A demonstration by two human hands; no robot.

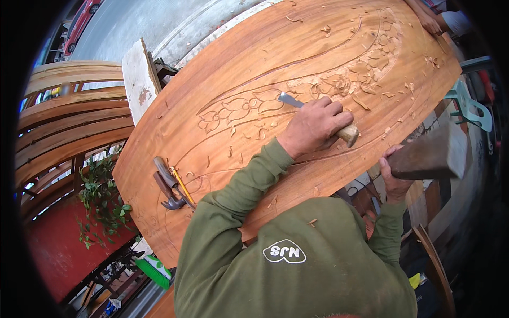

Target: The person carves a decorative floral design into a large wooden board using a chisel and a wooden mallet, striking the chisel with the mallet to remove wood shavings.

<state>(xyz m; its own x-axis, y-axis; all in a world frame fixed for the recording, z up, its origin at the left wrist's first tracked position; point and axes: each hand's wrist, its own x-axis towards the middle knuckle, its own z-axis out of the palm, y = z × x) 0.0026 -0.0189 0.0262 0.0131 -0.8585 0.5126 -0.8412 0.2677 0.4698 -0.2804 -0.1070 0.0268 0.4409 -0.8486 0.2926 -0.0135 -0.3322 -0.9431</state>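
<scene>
Left hand [316, 127] is wrapped round a chisel [290, 100], fingers curled in around the wooden handle. Blade pokes out on the far left side, handle end sticks out on the near right; likely held mid-length to leave that end bare for striking. Blade slants over the carved flowers [244, 108]; can't tell if the edge touches wood.

Right hand [395, 180] is closed on a wooden mallet [432, 153], right of and nearer than the left hand, off the board's near edge. Grip part mostly hidden. Mallet is well apart from the chisel, perhaps for swing room.

Board [212, 79] lies under the left hand and extends to both sides; carved pattern runs left and far right of that hand. Shavings [360, 102] scattered on it. Hammer [172, 203] and yellow pencil [183, 185] lie together at the left, probably parked clear of the carving.

Another person's hand [432, 24] is at the far right edge. Slatted bench [74, 114] far left, green chair [472, 106] right.
</scene>
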